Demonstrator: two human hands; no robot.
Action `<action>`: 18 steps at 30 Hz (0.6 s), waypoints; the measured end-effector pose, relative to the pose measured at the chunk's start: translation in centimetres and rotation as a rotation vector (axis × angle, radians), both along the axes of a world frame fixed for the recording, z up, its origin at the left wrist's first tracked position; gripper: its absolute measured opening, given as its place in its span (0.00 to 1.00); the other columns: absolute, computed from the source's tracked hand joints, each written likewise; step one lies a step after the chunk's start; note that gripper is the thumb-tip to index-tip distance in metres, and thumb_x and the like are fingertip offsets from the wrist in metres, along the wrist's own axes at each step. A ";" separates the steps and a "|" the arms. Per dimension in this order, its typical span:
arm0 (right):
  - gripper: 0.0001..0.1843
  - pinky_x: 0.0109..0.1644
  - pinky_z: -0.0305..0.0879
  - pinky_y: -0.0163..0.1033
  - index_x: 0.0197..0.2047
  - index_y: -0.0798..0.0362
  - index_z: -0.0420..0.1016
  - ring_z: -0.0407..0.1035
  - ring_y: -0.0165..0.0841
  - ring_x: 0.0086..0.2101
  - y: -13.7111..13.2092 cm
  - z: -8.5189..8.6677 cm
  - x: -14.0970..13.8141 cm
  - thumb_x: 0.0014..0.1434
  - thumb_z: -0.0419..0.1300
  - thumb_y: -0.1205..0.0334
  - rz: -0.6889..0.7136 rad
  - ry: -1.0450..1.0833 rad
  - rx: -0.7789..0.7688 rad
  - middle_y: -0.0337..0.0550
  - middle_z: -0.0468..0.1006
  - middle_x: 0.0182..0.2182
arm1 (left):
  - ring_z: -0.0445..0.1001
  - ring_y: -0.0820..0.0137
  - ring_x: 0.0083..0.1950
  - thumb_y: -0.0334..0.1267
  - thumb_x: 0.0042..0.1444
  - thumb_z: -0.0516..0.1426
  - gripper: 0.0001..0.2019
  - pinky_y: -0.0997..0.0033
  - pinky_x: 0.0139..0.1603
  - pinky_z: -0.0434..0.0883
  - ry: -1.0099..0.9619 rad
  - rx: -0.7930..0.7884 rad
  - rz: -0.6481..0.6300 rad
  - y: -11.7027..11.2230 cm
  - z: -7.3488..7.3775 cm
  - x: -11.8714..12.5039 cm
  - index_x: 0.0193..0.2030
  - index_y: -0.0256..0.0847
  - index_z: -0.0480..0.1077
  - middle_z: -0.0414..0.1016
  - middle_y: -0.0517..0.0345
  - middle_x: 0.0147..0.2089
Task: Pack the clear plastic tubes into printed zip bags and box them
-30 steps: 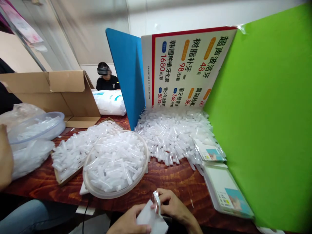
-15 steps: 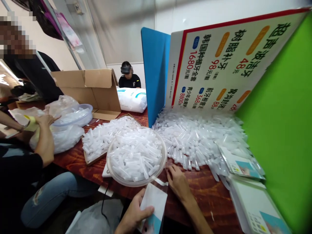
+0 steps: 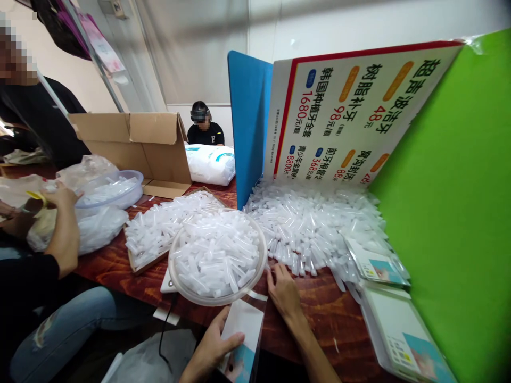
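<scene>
Moved since a second ago: my right hand [image 3: 284,291], off the packet [image 3: 248,319], now beside the tub's [image 3: 215,301] right rim; fingers bent, whether pinching anything I cannot tell. Left hand [image 3: 222,340]: thumb and fingers pinching that white-and-blue packet, in front of the tub. White tubes [image 3: 217,252]: filling the tub. Stacked packets [image 3: 391,314]: on the counter [image 3: 319,308], right of the tub.

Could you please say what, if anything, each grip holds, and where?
The left grip holds the card packet by its left side, thumb on the front; for the right grip, it cannot be told.
</scene>
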State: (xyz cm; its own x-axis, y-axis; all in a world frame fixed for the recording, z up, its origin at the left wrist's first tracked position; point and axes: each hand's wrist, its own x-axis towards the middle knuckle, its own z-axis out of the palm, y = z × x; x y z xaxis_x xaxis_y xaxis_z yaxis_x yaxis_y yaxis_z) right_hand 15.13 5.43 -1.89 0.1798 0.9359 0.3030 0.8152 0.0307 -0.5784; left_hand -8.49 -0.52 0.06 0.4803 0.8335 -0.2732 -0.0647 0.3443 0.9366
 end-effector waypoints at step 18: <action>0.16 0.37 0.63 0.35 0.33 0.55 0.82 0.70 0.34 0.33 -6.4 5.7 1.3 0.65 0.61 0.53 0.693 0.570 -0.396 0.41 0.79 0.32 | 0.72 0.63 0.47 0.49 0.43 0.73 0.33 0.72 0.46 0.66 0.039 -0.018 -0.286 0.6 2.7 -0.9 0.55 0.38 0.74 0.77 0.56 0.48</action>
State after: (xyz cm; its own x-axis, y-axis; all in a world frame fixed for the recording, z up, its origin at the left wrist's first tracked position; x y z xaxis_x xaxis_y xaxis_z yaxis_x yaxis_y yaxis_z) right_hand 16.43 -0.98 3.79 -0.4258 0.9046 -0.0172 0.2854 0.1162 -0.9514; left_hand -9.34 0.12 2.74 0.6841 0.6605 -0.3094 0.0736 0.3596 0.9302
